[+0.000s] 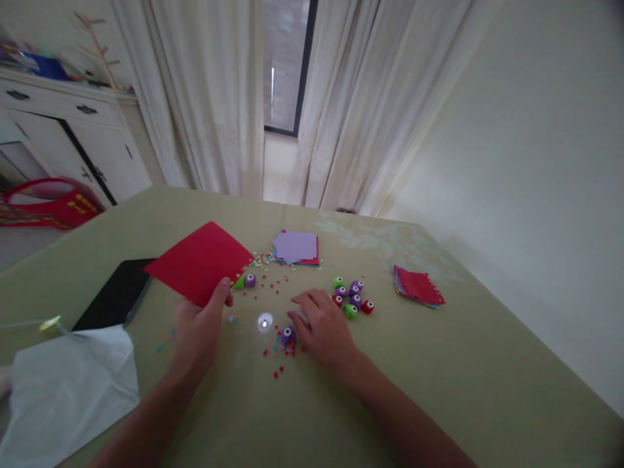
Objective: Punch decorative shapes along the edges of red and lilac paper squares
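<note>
My left hand [202, 325] pinches the near corner of a red square sheet of paper [202, 260] between thumb and fingers, holding it tilted above the table. Beyond the thumb lies a small green and purple thing [247, 281] with an eye on it, apparently a craft punch. With fingers apart and slightly bent, my right hand [319, 325] hovers low over the table and appears to hold nothing. Left of its thumb sits a purple eyed punch [288, 335] amid red and blue confetti [292, 350]. A small round whitish thing [264, 322] lies between the hands.
Several purple, green and red eyed punches [351, 299] cluster right of my right hand. A stack of coloured paper [296, 247] lies farther back, another stack [418, 286] at right. A black phone [114, 292] and a white cloth or tissue [73, 396] are at left.
</note>
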Demonstrator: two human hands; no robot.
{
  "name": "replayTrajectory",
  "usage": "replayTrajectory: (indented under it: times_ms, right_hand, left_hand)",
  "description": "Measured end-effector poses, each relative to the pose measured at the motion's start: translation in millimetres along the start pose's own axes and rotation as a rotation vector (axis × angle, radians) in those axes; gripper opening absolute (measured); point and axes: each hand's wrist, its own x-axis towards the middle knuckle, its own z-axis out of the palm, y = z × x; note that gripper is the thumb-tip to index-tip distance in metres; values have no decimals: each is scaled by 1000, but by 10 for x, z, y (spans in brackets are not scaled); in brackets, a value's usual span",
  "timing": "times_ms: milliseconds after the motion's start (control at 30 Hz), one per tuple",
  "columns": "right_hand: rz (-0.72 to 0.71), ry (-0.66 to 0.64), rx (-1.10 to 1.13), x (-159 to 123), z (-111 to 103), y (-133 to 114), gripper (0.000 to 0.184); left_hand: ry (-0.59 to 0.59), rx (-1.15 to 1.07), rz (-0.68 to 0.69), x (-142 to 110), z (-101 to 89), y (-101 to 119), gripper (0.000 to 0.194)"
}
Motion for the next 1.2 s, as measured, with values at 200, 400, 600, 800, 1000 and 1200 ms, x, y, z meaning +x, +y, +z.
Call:
replayTrajectory:
  times_ms: [200,400,600,800,1000,1200]
  right_hand:
    - [-156,-162,-44,790,454,-207,28]
    - [-50,-172,102,953,690,-189,18]
    - [45,-7,323,490,170,-55,39]
    - [491,128,1150,-240,-132,185,39]
    - [599,195,1344,-367,-77,188,45]
    - [564,220,1345,-350,-118,145,42]
  left_hand:
    - [-22,-172,-55,-27,46,-8,31]
    - [-55,-293,-72,17,90,-109,32]
    - [-106,-263,-62,-124,87,28,33]
    - [-325,-96,-64,-353,108,120,30]
    - [-450,-86,-71,-546,200,81,30]
    - [-429,-31,-77,-553,197,70,31]
